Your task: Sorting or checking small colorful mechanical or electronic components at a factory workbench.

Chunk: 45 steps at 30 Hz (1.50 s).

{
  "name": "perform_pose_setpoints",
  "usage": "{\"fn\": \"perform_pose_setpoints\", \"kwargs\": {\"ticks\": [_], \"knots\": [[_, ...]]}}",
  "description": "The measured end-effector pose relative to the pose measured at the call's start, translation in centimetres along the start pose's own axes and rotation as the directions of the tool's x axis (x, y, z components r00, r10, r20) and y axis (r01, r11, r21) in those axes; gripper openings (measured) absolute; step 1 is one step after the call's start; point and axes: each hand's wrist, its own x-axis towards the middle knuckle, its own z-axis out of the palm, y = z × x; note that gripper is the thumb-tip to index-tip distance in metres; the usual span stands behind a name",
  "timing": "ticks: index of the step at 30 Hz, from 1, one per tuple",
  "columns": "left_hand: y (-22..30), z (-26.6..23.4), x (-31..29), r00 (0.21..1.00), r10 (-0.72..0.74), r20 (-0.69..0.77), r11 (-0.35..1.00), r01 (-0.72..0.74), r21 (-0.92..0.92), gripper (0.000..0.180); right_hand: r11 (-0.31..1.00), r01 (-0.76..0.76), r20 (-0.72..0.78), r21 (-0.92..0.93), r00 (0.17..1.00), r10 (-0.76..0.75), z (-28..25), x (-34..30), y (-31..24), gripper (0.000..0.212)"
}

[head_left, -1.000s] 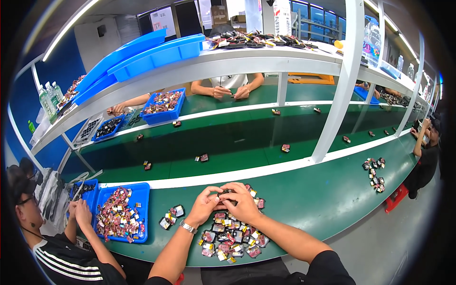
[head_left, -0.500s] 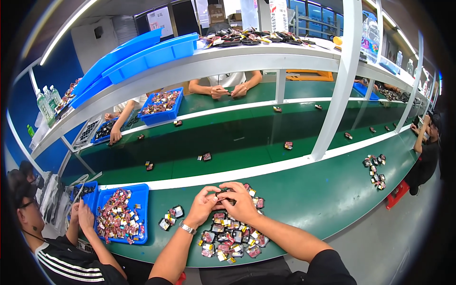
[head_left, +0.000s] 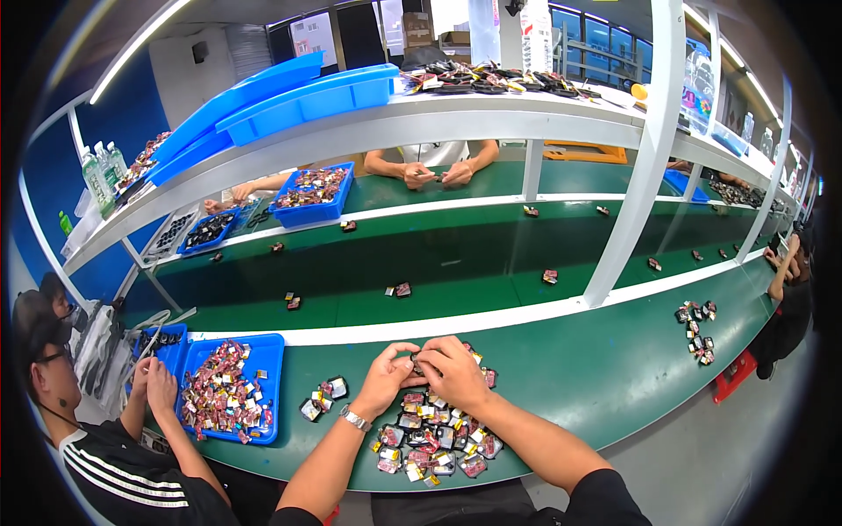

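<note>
My left hand [head_left: 388,379] and my right hand [head_left: 453,372] meet at the edge of the green bench, both with fingers closed round a small black electronic unit [head_left: 418,365]. The fingers cover most of this unit, so its details are hidden. Below and between my forearms lies a pile of similar small units [head_left: 430,443], black casings with red, silver and yellow parts. A few more units [head_left: 323,399] lie to the left of my left wrist, which wears a metal-banded watch [head_left: 355,419].
At left, a blue tray [head_left: 277,386] holds many small red-and-white parts, beside a co-worker's hands [head_left: 158,386]. Ahead, a green conveyor [head_left: 474,285] carries scattered units behind a white rail [head_left: 491,321]. A white post [head_left: 636,175] supports the loaded shelf. More units [head_left: 697,333] lie at right.
The view has swung slightly left. My fingers have closed further over the unit. Across the conveyor at left, a person's reaching arm has drawn back from the belt.
</note>
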Motion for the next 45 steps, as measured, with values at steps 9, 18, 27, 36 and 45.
{"fn": "perform_pose_setpoints", "kwargs": {"ticks": [9, 18, 27, 36, 45], "knots": [[0.2, 0.1, 0.0, 0.999, -0.024, -0.028, 1.000, 0.024, -0.006, 0.025, 0.999, 0.012, 0.001, -0.053, 1.000, -0.012, 0.6, -0.2, 0.2, 0.015], [-0.3, 0.6, 0.1, 0.989, 0.046, -0.141, 0.992, -0.029, 0.121, 0.017, 0.933, -0.272, 0.064, 0.237, 0.962, 0.264, 0.4, -0.2, -0.1, 0.017], [-0.5, 0.3, 0.1, 0.995, 0.062, -0.073, 0.982, -0.048, 0.184, 0.020, 0.872, -0.403, 0.012, 0.277, 0.909, 0.417, 0.7, -0.2, 0.2, 0.011], [-0.1, 0.2, 0.0, 0.999, 0.007, -0.042, 0.999, -0.005, 0.047, 0.024, 0.989, -0.047, 0.024, -0.143, 0.998, 0.051, 0.2, -0.1, -0.6, 0.014], [-0.3, 0.4, 0.2, 0.999, 0.012, -0.048, 0.998, -0.009, 0.061, 0.024, 0.972, -0.035, 0.032, -0.231, 0.999, 0.043, 1.1, -0.7, 0.4, 0.017]]}}
